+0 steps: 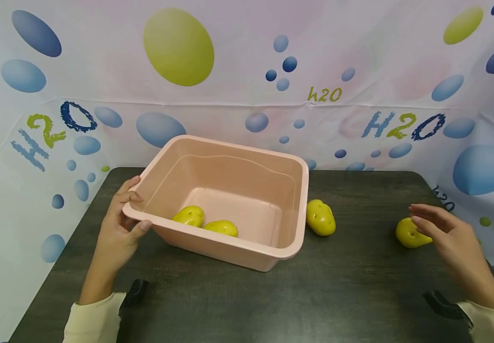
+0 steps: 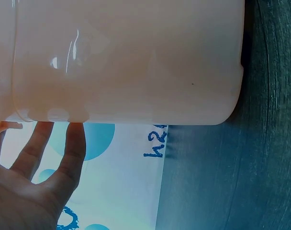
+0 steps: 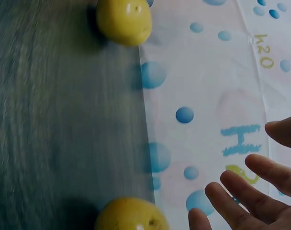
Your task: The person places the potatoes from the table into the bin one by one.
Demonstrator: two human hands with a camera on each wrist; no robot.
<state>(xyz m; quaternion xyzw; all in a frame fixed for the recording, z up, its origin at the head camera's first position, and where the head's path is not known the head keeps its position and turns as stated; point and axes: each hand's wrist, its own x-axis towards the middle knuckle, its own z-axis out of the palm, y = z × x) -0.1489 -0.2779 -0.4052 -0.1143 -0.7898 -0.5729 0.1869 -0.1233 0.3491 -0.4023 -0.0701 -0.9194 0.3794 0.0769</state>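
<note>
A pale pink plastic basin (image 1: 229, 244) is on the left half of the table. My left hand (image 1: 118, 228) grips its left rim, fingertips over the edge and thumb at the front. In the left wrist view, fingers (image 2: 74, 148) reach the basin's wall (image 2: 136, 62). Two glossy yellow, dimpled potatoes (image 1: 190, 216) lie inside, partly hidden by the front rim. Another yellow potato (image 1: 321, 218) lies just right of the basin. My right hand (image 1: 452, 243) hovers by a further potato (image 1: 410, 233) at the right, fingers extended, holding nothing.
The dark wood-grain table (image 1: 341, 295) spans the foreground. Behind it and along both sides hangs a white sheet (image 1: 238, 57) printed with blue and green ovals and lettering. Dark bands (image 1: 135, 291) sit at both wrists beside cream sleeves.
</note>
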